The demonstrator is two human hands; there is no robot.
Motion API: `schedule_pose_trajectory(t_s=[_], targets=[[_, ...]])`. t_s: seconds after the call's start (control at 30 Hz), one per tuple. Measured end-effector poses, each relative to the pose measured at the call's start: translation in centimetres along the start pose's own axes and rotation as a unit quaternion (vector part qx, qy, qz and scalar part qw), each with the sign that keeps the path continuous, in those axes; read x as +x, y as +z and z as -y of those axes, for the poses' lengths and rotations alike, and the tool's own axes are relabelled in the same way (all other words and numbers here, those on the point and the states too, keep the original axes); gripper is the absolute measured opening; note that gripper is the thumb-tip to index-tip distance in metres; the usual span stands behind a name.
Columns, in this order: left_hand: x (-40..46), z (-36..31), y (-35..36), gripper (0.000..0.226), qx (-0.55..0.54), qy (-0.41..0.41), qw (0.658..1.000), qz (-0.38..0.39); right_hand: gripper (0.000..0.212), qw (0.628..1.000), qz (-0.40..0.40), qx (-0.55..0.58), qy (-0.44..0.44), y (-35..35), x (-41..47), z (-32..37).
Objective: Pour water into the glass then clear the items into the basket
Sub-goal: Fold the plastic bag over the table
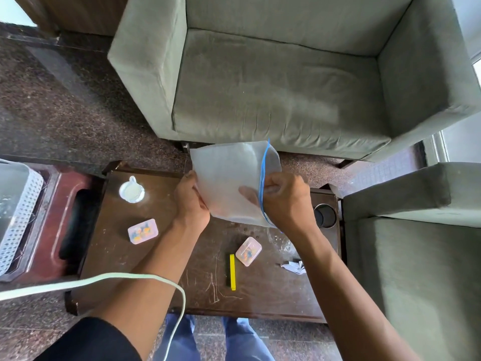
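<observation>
Both hands are up over the far edge of the worktop (260, 303), holding a frosted zip bag (229, 178) with a blue zip strip (263, 183). Left hand (191, 201) has its grip pinched on the bag's left edge. Right hand (286, 201) has its grip clenched on the zip end, and a finger shows through the plastic. The bag is lifted clear of the worktop, zip strip running roughly vertical on its right side.

Relative to the bag:
- glass (132, 190) to its left on the worktop, upright, seen from above; contents look pale, can't tell the water level.
- 2 small clear lidded boxes with coloured bits inside: 1 (143, 231) below-left, 1 (248, 251) directly below.
- yellow stick (232, 272) just left of the second box, close but whether touching is unclear.
- crumpled white scrap (294, 267) below-right.
- round cup holder (325, 215) sunk in the worktop, just right of the right hand.
- white perforated basket (18, 212) far left, off the worktop, on a reddish stool (52, 230).
- grey sofa (281, 74) behind.

A pale cable (104, 278) crosses over the left forearm.
</observation>
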State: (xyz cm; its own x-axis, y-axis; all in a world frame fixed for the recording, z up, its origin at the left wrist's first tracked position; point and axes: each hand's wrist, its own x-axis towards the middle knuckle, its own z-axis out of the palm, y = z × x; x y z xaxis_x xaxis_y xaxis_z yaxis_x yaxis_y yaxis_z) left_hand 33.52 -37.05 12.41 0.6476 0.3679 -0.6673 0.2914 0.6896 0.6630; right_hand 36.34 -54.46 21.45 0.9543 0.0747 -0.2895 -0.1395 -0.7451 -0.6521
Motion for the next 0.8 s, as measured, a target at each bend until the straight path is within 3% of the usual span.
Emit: schedule_pose_trajectory(t_s=[0.1,0.23,0.33,0.47,0.53,0.6,0.7,0.8], targets=[[0.9,1.1,0.2,0.015,0.028,-0.001,1.0,0.002,0.04,0.999,0.041,-0.018,-0.007,0.7,0.6,-0.8],[1.9,2.4,0.4,0.027,0.036,0.012,0.999,0.009,0.056,0.998,0.033,-0.041,-0.044,2.0,1.3,-2.1],[2.8,3.3,0.4,0.007,0.054,0.021,0.997,0.045,0.045,0.999,0.033,-0.036,-0.011,2.8,2.3,-4.1],[4.3,4.6,-0.7,0.028,0.08,0.011,0.987,0.136,0.051,1.0,-0.01,-0.003,0.008,2.6,3.2,-6.4],[5.3,5.5,-1.3,0.035,0.089,0.007,0.983,0.158,0.042,0.999,-0.001,-0.036,0.014,2.2,3.6,-7.2],[6.3,6.4,-1.4,0.036,0.091,0.006,0.984,0.155,0.019,0.997,0.009,-0.078,0.019,1.8,4.2,-8.5],[7.8,7.5,-1.6,0.037,0.092,0.003,0.985,0.144,0.048,0.998,-0.021,-0.048,0.036,0.9,4.7,-9.7],[9.1,8.2,-2.4,0.035,0.08,0.008,0.987,0.142,0.048,0.997,-0.062,-0.028,0.035,-0.6,4.7,-11.2]])
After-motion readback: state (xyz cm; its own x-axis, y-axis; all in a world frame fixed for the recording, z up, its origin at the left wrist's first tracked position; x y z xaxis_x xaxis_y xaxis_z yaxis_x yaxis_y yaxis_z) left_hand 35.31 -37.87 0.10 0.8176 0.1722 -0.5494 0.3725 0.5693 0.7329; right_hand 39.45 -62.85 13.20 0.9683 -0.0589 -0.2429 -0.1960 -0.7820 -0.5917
